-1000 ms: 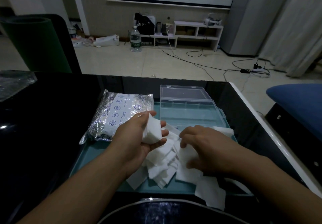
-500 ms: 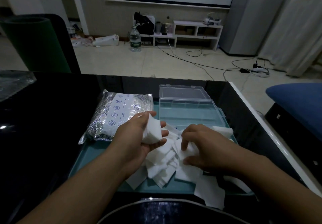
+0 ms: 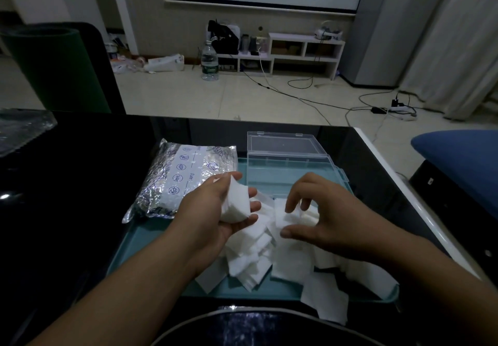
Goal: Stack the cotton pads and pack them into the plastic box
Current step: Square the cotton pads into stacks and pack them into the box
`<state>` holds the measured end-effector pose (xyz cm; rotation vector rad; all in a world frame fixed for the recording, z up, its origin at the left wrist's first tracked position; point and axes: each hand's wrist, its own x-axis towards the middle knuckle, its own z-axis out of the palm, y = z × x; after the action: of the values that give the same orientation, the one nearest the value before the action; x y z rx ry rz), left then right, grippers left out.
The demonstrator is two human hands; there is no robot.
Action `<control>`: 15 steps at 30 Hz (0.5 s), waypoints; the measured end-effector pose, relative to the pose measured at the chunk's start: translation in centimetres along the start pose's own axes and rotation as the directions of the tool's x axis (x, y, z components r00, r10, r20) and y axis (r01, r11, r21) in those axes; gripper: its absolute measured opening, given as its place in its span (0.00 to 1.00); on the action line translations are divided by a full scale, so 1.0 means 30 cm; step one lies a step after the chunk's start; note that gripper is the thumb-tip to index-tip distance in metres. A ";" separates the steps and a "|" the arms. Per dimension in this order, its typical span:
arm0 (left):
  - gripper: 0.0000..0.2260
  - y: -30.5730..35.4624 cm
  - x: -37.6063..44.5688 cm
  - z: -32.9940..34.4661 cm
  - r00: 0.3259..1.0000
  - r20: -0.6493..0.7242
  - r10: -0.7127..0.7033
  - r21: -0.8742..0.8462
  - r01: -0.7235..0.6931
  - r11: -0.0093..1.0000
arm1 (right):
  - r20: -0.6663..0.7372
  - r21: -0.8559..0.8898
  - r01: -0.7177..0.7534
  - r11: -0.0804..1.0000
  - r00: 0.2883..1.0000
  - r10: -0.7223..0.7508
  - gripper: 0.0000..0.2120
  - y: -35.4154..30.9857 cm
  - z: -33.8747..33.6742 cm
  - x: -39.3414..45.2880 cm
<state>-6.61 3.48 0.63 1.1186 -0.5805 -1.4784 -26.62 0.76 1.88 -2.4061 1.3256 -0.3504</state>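
Note:
My left hand [image 3: 215,211] holds a small stack of white cotton pads [image 3: 235,201] between thumb and fingers, above the teal tray [image 3: 151,240]. Just to its right, my right hand [image 3: 320,216] pinches one pad [image 3: 283,215] between thumb and fingertips, lifted a little off the pile. Several loose white pads [image 3: 258,259] lie scattered in the tray below both hands, some hanging over its near right edge. The clear plastic box [image 3: 291,167] stands open at the tray's far right, lid tipped back, with nothing in it that I can see.
A silver foil pad packet [image 3: 180,176] lies at the tray's far left. The tray rests on a black glossy table [image 3: 67,184], whose right edge runs close by. A blue seat [image 3: 458,162] stands to the right.
My right hand has risen off the pile with a single pad pinched in it and moved slightly up and right. My left hand keeps its stack almost still.

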 end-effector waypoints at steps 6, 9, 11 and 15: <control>0.11 -0.004 -0.003 0.003 1.000 -0.010 -0.004 0.022 0.004 1.000 | -0.152 0.129 -0.026 0.991 0.987 0.045 0.13 0.021 0.006 0.008; 0.11 -0.007 -0.004 0.008 1.000 -0.007 -0.010 0.016 0.010 1.000 | -0.199 0.298 -0.001 0.954 0.978 0.064 0.17 0.001 -0.014 0.012; 0.11 -0.007 -0.007 0.014 1.000 -0.001 -0.016 0.007 0.016 1.000 | -0.243 0.416 0.033 0.909 0.967 0.077 0.21 -0.021 -0.023 0.010; 0.12 -0.014 -0.018 0.030 0.996 0.062 -0.070 -0.047 0.072 0.996 | -0.308 0.498 0.104 0.861 0.949 0.064 0.20 -0.066 0.015 0.012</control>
<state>-7.65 3.88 0.81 1.0692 -0.5482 -1.5840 -24.78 1.51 2.34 -1.9629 1.1404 -0.9969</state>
